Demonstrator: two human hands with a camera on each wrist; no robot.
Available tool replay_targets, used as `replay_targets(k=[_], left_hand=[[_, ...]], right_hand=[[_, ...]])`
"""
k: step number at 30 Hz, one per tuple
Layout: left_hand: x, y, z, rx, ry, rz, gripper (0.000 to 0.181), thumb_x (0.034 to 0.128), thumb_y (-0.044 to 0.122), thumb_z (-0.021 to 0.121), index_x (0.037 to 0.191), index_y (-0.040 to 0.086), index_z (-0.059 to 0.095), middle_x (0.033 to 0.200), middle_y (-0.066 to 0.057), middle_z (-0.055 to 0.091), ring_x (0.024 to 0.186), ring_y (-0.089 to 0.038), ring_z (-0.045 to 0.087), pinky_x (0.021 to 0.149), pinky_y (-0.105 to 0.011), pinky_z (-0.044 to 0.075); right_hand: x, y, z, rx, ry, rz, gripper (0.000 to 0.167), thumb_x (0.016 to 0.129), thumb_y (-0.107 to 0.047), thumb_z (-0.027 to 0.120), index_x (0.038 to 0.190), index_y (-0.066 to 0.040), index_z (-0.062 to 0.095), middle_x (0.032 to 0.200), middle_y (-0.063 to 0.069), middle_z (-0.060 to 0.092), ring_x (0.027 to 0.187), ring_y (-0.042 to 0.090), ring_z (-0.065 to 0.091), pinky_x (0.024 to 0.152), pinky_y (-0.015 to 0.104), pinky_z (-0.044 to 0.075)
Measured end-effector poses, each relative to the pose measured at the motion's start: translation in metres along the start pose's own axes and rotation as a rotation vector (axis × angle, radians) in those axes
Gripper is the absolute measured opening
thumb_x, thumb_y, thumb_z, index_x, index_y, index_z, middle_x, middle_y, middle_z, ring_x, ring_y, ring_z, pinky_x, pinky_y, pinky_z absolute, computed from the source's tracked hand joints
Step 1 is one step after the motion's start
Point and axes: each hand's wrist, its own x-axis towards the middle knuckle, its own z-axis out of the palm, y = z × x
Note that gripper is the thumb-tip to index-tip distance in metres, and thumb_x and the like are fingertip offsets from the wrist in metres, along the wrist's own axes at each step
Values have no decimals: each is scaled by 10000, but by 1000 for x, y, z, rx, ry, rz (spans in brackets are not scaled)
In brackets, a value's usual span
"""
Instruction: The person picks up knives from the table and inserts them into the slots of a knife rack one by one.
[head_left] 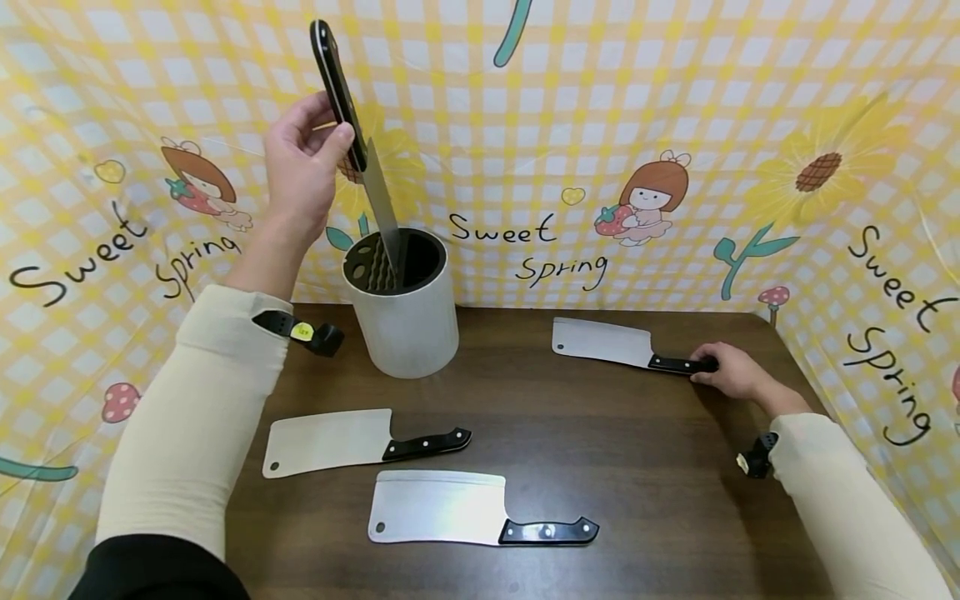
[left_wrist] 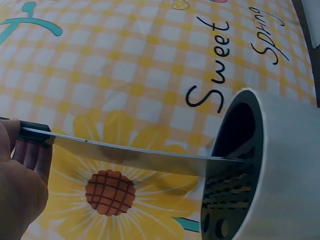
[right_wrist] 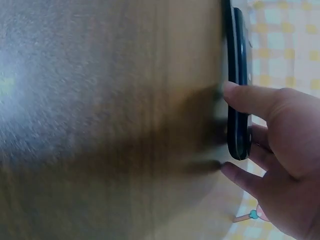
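In the head view, the work looks to be at an early stage: one knife [head_left: 378, 196] stands tilted with its blade end in the mouth of the white knife holder [head_left: 408, 337], and three cleavers lie outside it on the bench [head_left: 645, 467]. The left hand [head_left: 303, 162] has its grip pinching the knife's black handle, well above the rim, with much of the blade exposed, so that insertion seems unfinished. The right hand [head_left: 731, 371] has its grip closed about the handle end of the far cleaver [head_left: 602, 342]; the left cleaver [head_left: 330, 443] and the near cleaver [head_left: 441, 508] lie untouched. "Sweet Spring" reads three times across the checked cloth [head_left: 495, 158]; a yellow tag [head_left: 302, 332] on the left wrist strap is too small to read, and no brand shows on any blade. The left wrist view shows the blade reaching into the holder beside its slotted part, with "Sweet" and "Spring" legible behind. In the right wrist view, thumb and fingers pinch the cleaver's handle from opposite sides; no lettering can be made out there.
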Motion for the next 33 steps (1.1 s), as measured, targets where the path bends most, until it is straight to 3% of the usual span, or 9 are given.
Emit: replay_targets(k=[6,10,14,20,25,29,33], left_hand=[[-6,-10,-2,69,-63,-39,352,947,-98,628,1295,-45,623,1103,-86,620,988,-187,650,747,-193,563],[-10,-17,-4,149,-96,-64,360,958,-63,639,1315,-40,607,1124,-60,620,1017,-168,632,837,-204,544],[-13,-25,-6,218,-109,-85,369,960,-41,650,1326,-38,602,1132,-37,624,1037,-155,619,945,-214,509],[-17,-37,-9,238,-133,-101,364,958,-50,647,1320,-45,603,1145,-41,630,1033,-158,621,936,-211,509],[-20,-45,-13,303,-162,-120,381,974,-18,641,1351,-30,588,1174,-43,620,1059,-162,616,937,-216,509],[-22,-51,-16,341,-176,-139,392,977,-11,637,1365,-20,579,1171,-35,617,1060,-156,620,939,-227,514],[-24,-55,-19,340,-190,-141,393,975,-26,633,1364,-25,574,1175,-38,622,1057,-156,626,933,-223,523]], right_hand=[[-8,-4,-18,76,-22,11,218,899,-136,774,1042,-1,681,983,108,670,898,218,587,797,381,487],[-15,-6,-33,148,17,15,229,915,-150,768,1076,-8,688,985,59,670,853,102,547,727,244,453],[-21,-7,-45,216,57,44,270,927,-172,766,1126,-3,695,1007,40,681,839,64,547,713,215,454],[-30,-5,-59,341,70,110,326,978,-199,714,1232,-7,645,968,-94,724,863,24,653,745,176,504],[-35,-6,-64,597,156,20,180,983,-5,649,1143,-70,699,927,-151,722,810,33,694,717,177,565],[-36,-12,-66,830,213,-68,309,968,105,603,1057,-147,757,961,-115,740,812,43,713,735,166,572],[-36,-23,-70,1147,252,-143,323,965,165,553,1045,-78,749,997,-9,754,871,97,732,790,208,591]])
